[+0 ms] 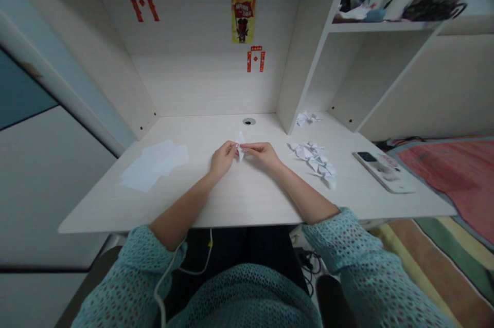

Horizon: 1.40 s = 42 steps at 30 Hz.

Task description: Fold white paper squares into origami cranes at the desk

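- Left hand (223, 158) pinched on a small folded white paper (241, 137), right hand (266, 153) also closed on it by the fingertips; paper held between both, above the middle of the desk (239, 199).
- Exact contact covered by the fingers; cannot tell how firm.
- Possible to tear or crumple the thin paper, if pulled too strongly in two directions.
- Possible also to make a crooked crease, because of pinching so small a part.
- Near the right forearm: folded paper pieces (311, 153) in a loose heap; easily flattened or pushed away by a careless sweep of the arm.
- To the left, well apart from the hands: flat white sheets (156, 163), loosely overlapping; likely to slide or scatter, if brushed by the left forearm.
- Below the desk edge, by the left sleeve (135, 266): white cable (160, 287); could catch the sleeve and disturb the grip.
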{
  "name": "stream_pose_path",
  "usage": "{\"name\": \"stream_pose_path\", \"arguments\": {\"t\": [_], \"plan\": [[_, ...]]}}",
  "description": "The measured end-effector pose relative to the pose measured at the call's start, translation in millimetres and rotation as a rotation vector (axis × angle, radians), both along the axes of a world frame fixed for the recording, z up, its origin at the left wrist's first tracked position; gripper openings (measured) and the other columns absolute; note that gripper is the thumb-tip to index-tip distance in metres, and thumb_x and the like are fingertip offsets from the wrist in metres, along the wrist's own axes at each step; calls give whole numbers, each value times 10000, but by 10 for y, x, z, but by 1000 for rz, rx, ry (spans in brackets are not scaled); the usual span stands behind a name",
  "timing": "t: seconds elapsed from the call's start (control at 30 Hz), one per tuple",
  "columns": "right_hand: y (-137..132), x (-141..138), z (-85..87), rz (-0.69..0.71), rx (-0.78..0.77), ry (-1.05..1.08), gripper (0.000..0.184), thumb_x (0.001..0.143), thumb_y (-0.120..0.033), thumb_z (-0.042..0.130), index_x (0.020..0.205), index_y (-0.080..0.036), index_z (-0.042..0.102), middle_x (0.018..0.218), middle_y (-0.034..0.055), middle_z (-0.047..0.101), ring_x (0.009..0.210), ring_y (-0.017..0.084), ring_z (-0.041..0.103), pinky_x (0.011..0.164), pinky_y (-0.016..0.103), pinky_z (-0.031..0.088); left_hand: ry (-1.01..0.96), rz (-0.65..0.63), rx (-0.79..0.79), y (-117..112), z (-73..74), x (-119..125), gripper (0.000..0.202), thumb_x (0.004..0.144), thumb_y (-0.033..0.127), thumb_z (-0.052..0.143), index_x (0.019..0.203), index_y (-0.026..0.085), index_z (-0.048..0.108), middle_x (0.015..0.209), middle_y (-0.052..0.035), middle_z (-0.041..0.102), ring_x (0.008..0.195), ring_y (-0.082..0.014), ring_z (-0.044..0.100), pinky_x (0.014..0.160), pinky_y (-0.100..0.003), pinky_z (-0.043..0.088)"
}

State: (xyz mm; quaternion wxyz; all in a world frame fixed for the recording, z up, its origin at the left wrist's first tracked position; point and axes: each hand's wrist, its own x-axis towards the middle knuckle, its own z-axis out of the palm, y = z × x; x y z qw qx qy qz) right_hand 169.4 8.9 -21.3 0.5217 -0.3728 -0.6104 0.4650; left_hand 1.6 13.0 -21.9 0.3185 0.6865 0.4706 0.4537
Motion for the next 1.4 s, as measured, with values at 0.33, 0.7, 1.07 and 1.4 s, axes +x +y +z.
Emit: {"name": "stream_pose_path", "arguments": {"t": [0.33,0.7,1.07,1.4], "plan": [[33,-11,5,-15,92,65,494,668,-428,704,1114,-223,645,1121,81,658,976,219,616,903,383,443,-328,-54,-168,-26,75,56,380,742,422,625,1029,178,568,783,-63,698,714,-160,649,638,-250,470],[-68,97,183,-26,276,-188,402,680,-369,706,1064,-265,645,1150,59,636,1030,207,580,853,342,455,-298,-105,-189,8,143,-26,378,697,421,650,958,149,676,769,-72,699,706,-171,638,658,-285,476],[-18,35,89,-165,130,-79,331,651,-398,719,915,-199,724,946,75,715,714,167,622,702,307,468,-281,-149,-162,-8,147,-26,450,744,413,617,1107,147,627,845,-83,705,773,-164,645,717,-274,481],[-57,-13,110,-113,63,30,316,634,-407,730,887,-218,728,935,57,717,817,189,633,749,308,471,-244,-43,91,-111,155,27,266,726,371,653,898,174,702,940,-70,706,832,-180,659,827,-319,505]]}}
